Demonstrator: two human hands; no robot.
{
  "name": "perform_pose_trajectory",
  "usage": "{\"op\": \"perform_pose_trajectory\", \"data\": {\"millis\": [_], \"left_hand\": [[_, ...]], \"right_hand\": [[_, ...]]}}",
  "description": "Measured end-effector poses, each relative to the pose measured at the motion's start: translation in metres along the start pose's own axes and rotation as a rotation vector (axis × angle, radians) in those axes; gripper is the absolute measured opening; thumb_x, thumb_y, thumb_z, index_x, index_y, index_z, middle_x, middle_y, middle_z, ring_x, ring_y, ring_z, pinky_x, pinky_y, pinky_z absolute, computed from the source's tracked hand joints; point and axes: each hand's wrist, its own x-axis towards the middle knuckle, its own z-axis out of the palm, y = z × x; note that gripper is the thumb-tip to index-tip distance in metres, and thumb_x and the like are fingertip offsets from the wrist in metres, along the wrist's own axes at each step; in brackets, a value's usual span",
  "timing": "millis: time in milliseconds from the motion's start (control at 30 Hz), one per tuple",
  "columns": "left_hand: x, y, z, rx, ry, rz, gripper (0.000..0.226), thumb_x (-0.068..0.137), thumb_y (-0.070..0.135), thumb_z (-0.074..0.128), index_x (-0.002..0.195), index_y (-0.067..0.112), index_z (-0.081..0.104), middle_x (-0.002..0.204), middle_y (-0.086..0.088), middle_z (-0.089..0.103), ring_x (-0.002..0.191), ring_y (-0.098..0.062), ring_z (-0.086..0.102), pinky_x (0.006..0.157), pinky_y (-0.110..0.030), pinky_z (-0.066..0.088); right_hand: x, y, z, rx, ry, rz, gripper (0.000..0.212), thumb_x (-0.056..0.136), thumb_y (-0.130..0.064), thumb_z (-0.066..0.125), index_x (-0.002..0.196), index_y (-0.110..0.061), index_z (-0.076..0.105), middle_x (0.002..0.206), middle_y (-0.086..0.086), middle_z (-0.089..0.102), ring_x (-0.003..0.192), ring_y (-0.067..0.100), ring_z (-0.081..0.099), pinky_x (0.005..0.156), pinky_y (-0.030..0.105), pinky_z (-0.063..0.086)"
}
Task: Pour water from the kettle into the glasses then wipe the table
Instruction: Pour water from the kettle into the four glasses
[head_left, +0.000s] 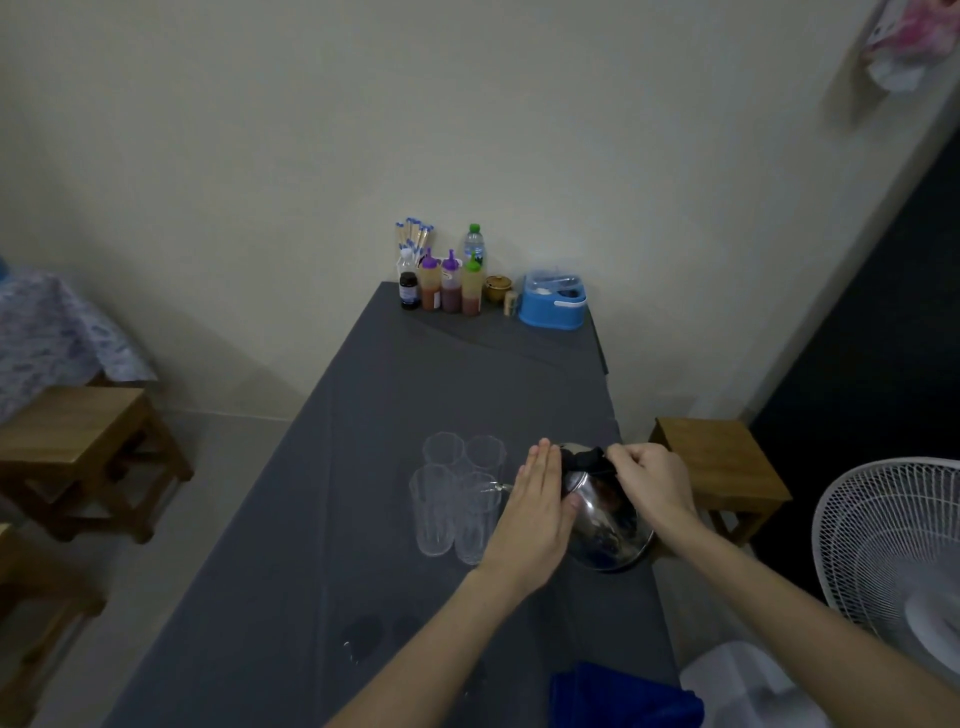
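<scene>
Pouring step in hand, judged from kettle tilt.

Wet patches (363, 636) on the near-left of the grey table (260, 597); spill already present, so wiping will be needed there. Risk: more water added if the stream misses.

Four clear glasses (460, 493) stand in a tight cluster mid-table, touching or nearly so. They look empty or close to it; the water level is too faint to read. Risk: tall and narrow glasses, packed together; a knock from the spout or hand could topple one into its neighbours.

Left hand (537, 512) is open and flat, fingers extended together, palm pressed against the left side of the steel kettle (605, 519); it steadies but grasps nothing. The hand covers most of the spout; only its tip shows at the rim of the near-right glass. Risk: view of the stream partly blocked, so overfill or miss may go unnoticed. If the kettle is hot, bare palm contact could cause a flinch.

Kettle is tilted leftward, toward the glasses, base lifted on the right side, close to the right table edge.

Right hand (649, 486) is closed around the black handle (584, 460) on top. Risk: over-rotation gives a sudden gush.

Blue cloth (618, 696) lies near, at the bottom edge, untouched. Fan (893, 545) stands right of the table; an elbow swing could hit it.
</scene>
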Motion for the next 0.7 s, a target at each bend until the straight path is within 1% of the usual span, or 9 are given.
{"op": "perform_pose_trajectory", "data": {"millis": [200,467,567,700], "left_hand": [[-0.0016,-0.0017,-0.0006,0.01,-0.013,-0.009,0.083,0.085,0.059,0.0,0.151,0.009,-0.006,0.16,-0.003,-0.012,0.143,-0.006,-0.017,0.116,-0.021,-0.009],[-0.0017,-0.0007,-0.002,-0.013,-0.007,-0.018,0.087,0.082,0.062,-0.001,0.151,0.009,-0.005,0.16,-0.002,-0.011,0.144,-0.006,-0.015,0.117,-0.022,-0.008],[-0.0021,0.001,-0.0041,-0.002,-0.008,-0.023,0.087,0.081,0.062,-0.003,0.151,0.009,-0.006,0.16,-0.002,-0.012,0.144,-0.006,-0.016,0.117,-0.021,-0.009],[-0.0025,0.0012,-0.004,-0.02,-0.013,-0.029,0.089,0.08,0.063,-0.003,0.151,0.009,-0.007,0.16,-0.003,-0.012,0.143,-0.006,-0.016,0.117,-0.021,-0.009]], "right_hand": [[-0.0046,-0.0042,0.0001,-0.007,0.005,-0.007,0.048,0.091,-0.023,0.054,0.043,-0.018,0.049,0.041,-0.007,0.048,0.046,0.012,0.05,0.047,0.028,0.032],[-0.0046,-0.0074,-0.0018,-0.006,0.009,-0.029,0.051,0.091,-0.023,0.054,0.041,-0.021,0.043,0.041,-0.007,0.045,0.046,0.012,0.048,0.051,0.029,0.033],[-0.0048,-0.0085,-0.0011,-0.011,0.011,-0.045,0.053,0.091,-0.023,0.054,0.039,-0.024,0.042,0.039,-0.008,0.043,0.045,0.01,0.047,0.048,0.028,0.031],[-0.0024,-0.0076,-0.0015,-0.032,0.009,-0.059,0.052,0.092,-0.023,0.054,0.04,-0.021,0.044,0.04,-0.007,0.045,0.044,0.012,0.048,0.047,0.028,0.031]]}}
